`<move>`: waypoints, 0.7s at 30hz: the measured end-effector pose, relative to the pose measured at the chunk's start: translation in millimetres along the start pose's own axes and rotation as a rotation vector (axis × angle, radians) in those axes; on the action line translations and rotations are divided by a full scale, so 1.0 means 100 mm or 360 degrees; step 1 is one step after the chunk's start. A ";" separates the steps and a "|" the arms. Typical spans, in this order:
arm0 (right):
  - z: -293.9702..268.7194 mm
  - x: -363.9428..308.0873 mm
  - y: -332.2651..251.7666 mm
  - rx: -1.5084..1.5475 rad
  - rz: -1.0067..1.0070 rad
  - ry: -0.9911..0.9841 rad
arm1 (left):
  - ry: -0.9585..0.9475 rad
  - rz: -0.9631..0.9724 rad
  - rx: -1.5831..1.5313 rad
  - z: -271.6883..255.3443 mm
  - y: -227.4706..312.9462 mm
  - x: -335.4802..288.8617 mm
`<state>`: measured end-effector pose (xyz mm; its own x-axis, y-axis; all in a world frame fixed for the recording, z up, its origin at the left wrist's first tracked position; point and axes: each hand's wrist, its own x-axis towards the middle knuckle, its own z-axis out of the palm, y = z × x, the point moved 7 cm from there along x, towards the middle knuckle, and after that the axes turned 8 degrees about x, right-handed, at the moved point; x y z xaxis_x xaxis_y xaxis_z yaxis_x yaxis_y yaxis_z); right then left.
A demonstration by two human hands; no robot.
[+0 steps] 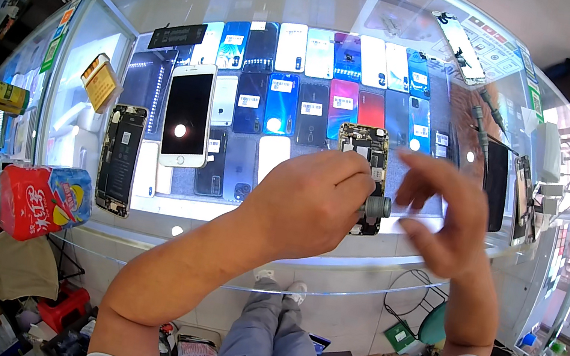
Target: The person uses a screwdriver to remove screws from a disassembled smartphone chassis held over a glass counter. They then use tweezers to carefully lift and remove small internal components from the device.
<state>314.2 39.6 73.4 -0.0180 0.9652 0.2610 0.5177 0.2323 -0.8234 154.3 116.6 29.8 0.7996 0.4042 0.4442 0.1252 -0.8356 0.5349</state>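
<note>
You work in bright white light, strongest around the glass counter (156, 215), whose front edge washes out nearly to white. Round glare spots sit on the white-framed phone (190, 109) and the glass. Your right hand (451, 224) smears with blur; your left hand (312, 199) looks crisper. Straight edges bow outward, and black fills the corners
</note>
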 end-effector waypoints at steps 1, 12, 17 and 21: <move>0.17 0.03 0.00 0.0244 0.0163 -0.0103 | -0.0030 -0.0064 -0.0036 0.01 -0.01 -0.03; -0.18 -0.03 0.23 0.0682 0.0064 0.0569 | 0.0104 -0.0026 -0.0105 0.01 0.09 0.00; 0.15 0.27 0.14 0.0773 0.0237 0.0463 | 0.0131 -0.0067 -0.0040 0.01 0.08 -0.01; -0.09 0.48 0.25 0.0824 0.0198 0.0596 | 0.0197 -0.0091 0.0009 -0.02 0.03 -0.02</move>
<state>334.2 90.4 70.0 0.3635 0.9030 0.2291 0.0156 0.2399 -0.9707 151.8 113.8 32.5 0.7123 0.4936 0.4989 0.1721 -0.8120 0.5577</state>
